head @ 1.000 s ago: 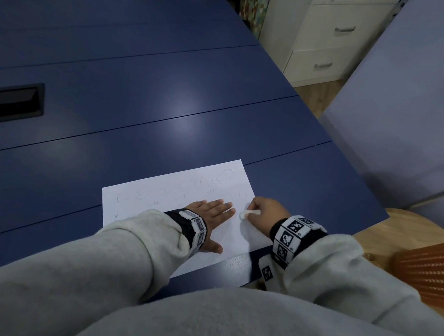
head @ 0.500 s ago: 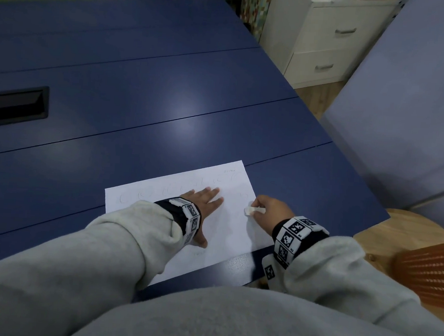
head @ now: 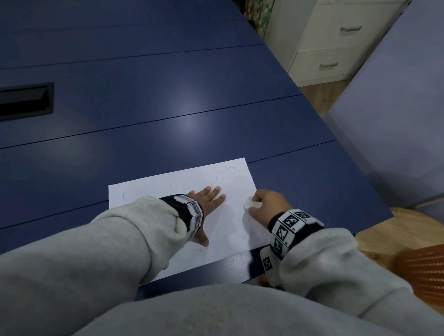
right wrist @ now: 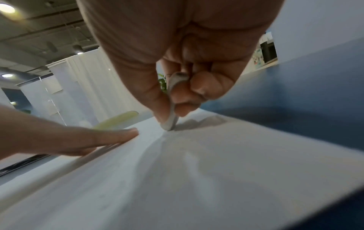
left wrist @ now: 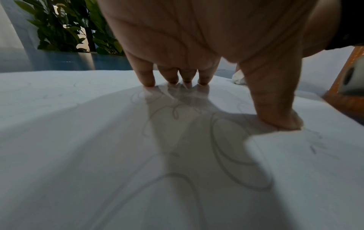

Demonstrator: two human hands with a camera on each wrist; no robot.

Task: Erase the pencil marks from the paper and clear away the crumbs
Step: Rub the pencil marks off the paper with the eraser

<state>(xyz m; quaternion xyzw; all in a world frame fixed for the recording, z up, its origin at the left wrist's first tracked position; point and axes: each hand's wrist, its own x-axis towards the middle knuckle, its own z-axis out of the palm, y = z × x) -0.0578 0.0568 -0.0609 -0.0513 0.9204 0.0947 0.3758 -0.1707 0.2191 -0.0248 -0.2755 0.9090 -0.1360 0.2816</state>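
Note:
A white sheet of paper (head: 235,228) with faint pencil loops (left wrist: 232,149) lies near the front edge of the blue table (head: 168,99). My left hand (head: 208,203) lies flat on the sheet with straight, spread fingers (left wrist: 147,77) and presses it down. Just to its right, my right hand (head: 265,204) pinches a small white eraser (head: 252,204) between thumb and fingers. In the right wrist view the eraser (right wrist: 173,109) has its tip down on the paper (right wrist: 197,171), which wrinkles slightly there.
A black recessed slot (head: 17,100) sits in the table at the left. A white drawer cabinet (head: 333,37) and a grey-blue panel (head: 407,101) stand beyond the table's right edge. An orange ribbed object (head: 433,266) is low at the right, over wooden floor.
My left hand slid up and left on the paper over the last second. My right hand with the eraser shifted slightly right and up, toward the sheet's right edge.

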